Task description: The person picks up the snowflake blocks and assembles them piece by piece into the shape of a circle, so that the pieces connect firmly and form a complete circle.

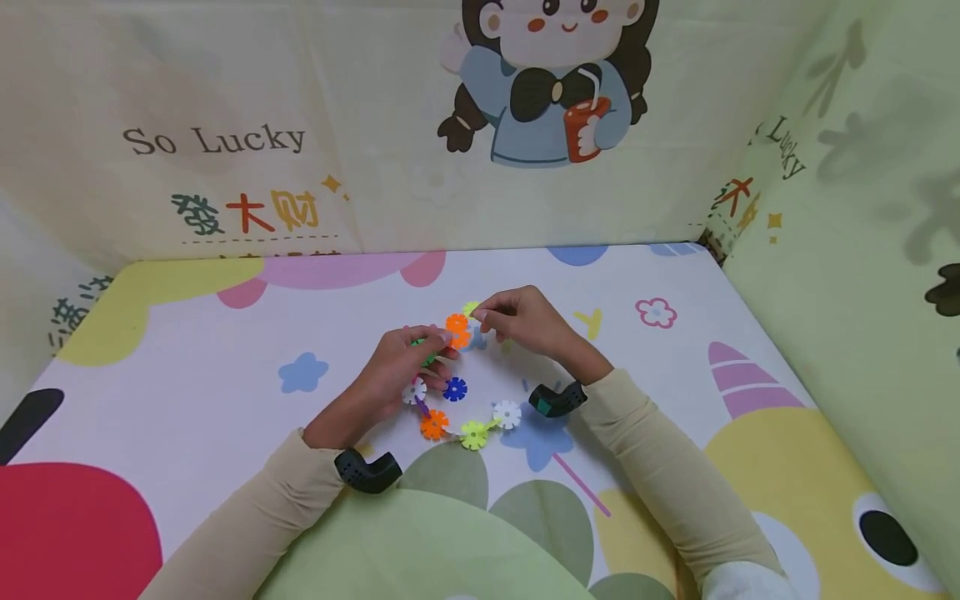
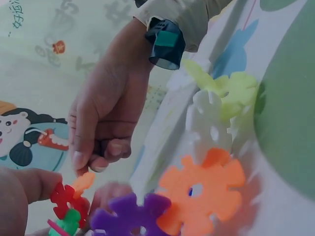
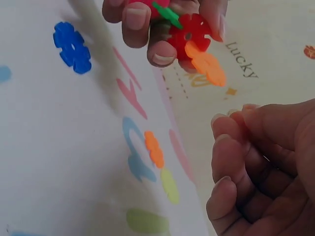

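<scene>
My left hand (image 1: 401, 362) pinches one end of a chain of flower-shaped interlocking discs. Near its fingertips are a red disc (image 3: 189, 35), a green disc (image 3: 168, 14) and an orange disc (image 3: 206, 64). From there the chain curves toward me through a purple disc (image 2: 130, 216), another orange disc (image 1: 433, 425) and a yellow-green disc (image 1: 474, 435) to a white disc (image 1: 507, 414). Opposite, my right hand (image 1: 525, 321) has curled fingers, thumb against index finger, close to the held orange disc. Nothing shows between its fingertips in the right wrist view.
A loose blue disc (image 3: 72, 47) lies on the patterned tabletop, inside the chain's curve. Beyond the hands lie a loose orange disc (image 3: 153, 149) and a loose yellow-green disc (image 3: 170, 186). Printed cloth walls (image 1: 390, 125) stand behind the table and at its sides.
</scene>
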The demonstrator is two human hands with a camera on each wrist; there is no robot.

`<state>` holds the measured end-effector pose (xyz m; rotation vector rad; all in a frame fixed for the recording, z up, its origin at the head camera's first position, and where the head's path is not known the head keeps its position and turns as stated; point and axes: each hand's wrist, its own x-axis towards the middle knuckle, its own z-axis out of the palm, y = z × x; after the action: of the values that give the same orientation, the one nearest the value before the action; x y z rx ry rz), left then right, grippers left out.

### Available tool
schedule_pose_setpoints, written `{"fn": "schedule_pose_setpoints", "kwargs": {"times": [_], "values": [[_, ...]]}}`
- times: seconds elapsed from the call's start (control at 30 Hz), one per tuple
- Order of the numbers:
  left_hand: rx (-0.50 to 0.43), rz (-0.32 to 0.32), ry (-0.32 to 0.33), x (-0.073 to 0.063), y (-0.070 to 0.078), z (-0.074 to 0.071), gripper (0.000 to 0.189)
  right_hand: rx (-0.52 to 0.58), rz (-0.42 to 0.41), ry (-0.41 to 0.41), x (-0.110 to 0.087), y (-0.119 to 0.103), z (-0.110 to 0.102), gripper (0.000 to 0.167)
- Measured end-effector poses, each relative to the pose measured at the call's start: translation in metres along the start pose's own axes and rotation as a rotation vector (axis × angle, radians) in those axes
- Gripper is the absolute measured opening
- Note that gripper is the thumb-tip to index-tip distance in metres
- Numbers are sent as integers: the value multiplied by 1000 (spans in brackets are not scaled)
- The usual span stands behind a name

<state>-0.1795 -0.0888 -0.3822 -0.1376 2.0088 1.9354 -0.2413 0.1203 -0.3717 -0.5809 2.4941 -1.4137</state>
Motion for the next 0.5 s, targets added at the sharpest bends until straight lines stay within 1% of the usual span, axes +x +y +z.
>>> {"fn": "schedule_pose_setpoints", "kwargs": {"times": [0.1,0.2,0.33,0.43,0.5], "values": [[33,-4,25,1,0,-1,42,-34,26,9,3,3,-2,23],[41,-8,43,2,-1,-2,38,-71,36,20,5,7,-3,22],[-16,-21,55,5,-1,-2,35,-122,42,35,9,14,-6,22],[-77,-32,53,5,0,-3,34,-160,56,32,12,18,-7,22],[-102,-32,49,5,0,-4,32,-181,68,29,14,20,-8,22]]}}
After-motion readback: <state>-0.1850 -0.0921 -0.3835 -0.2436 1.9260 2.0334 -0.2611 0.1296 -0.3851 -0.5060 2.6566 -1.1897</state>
